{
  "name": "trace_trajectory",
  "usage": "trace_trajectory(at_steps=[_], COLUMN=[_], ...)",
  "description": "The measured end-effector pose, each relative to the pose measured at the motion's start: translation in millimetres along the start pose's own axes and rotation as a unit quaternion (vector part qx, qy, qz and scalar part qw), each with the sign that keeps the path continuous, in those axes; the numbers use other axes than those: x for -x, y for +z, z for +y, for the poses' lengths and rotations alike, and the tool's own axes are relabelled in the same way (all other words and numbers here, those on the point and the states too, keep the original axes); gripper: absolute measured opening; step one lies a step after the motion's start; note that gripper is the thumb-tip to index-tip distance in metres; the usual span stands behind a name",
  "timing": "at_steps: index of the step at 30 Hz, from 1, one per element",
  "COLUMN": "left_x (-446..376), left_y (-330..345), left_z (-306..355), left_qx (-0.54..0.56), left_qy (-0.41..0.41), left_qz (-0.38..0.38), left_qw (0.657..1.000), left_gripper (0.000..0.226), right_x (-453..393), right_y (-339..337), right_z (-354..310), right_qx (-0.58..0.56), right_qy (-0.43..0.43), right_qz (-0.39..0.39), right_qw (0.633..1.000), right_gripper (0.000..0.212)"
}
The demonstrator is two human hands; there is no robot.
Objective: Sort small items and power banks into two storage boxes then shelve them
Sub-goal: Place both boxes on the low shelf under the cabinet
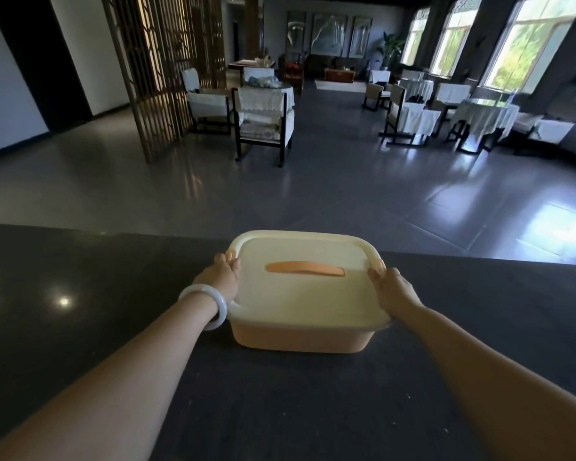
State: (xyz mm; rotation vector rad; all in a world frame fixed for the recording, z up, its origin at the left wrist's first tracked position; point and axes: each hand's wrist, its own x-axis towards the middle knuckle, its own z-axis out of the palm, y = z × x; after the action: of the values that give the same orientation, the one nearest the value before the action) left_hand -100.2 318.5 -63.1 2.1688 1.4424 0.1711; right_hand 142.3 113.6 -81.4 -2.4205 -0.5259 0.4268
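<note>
storage box (300, 337): smooth plastic, peach walls, soft sheen
lid (303, 294): cream plastic, smooth, semi-matt
lid handle (305, 271): orange plastic, smooth
counter (80, 294): dark stone-like top, polished, glossy where it catches a light spot
bangle (210, 307): pale, smooth, glossy, stone- or glass-like
floor (346, 194): grey tiles, glossy, reflecting the windows
screen (160, 61): wooden lattice
tablecloths (486, 118): white cloth

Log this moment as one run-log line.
hands: left, right gripping storage box sides | lid: on | surface: dark counter
</note>
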Motion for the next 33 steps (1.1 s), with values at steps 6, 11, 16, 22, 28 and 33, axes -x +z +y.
trace_trajectory(at_steps=[6, 11, 16, 22, 28, 33], left_x=[50.6, 110.8, 169.9, 247.0, 335.9, 423.7], left_y=[4.7, 18.8, 39.8, 95.0, 172.8, 235.9], left_z=[-7.7, -3.3, 24.9, 83.2, 175.3, 264.0], left_qx=[0.007, -0.003, -0.008, 0.014, 0.004, 0.027], left_qy=[0.017, 0.034, 0.068, 0.132, 0.219, 0.312], left_qz=[-0.023, -0.031, -0.052, -0.087, -0.123, -0.144], left_qw=[1.0, 0.999, 0.996, 0.987, 0.968, 0.939], left_gripper=[0.042, 0.041, 0.038, 0.037, 0.041, 0.042], right_x=[58.8, 106.0, 142.3, 210.3, 284.6, 357.6], right_y=[-10.2, -29.2, -68.8, -134.7, -224.5, -298.6], right_z=[36.6, 86.3, 139.9, 246.8, 366.9, 478.4], right_qx=[-0.024, -0.067, -0.089, -0.13, -0.162, -0.189], right_qy=[0.006, 0.029, 0.048, 0.102, 0.166, 0.207], right_qz=[0.014, 0.033, 0.05, 0.12, 0.205, 0.282], right_qw=[1.0, 0.997, 0.994, 0.979, 0.951, 0.918], right_gripper=[0.046, 0.042, 0.038, 0.036, 0.034, 0.035])
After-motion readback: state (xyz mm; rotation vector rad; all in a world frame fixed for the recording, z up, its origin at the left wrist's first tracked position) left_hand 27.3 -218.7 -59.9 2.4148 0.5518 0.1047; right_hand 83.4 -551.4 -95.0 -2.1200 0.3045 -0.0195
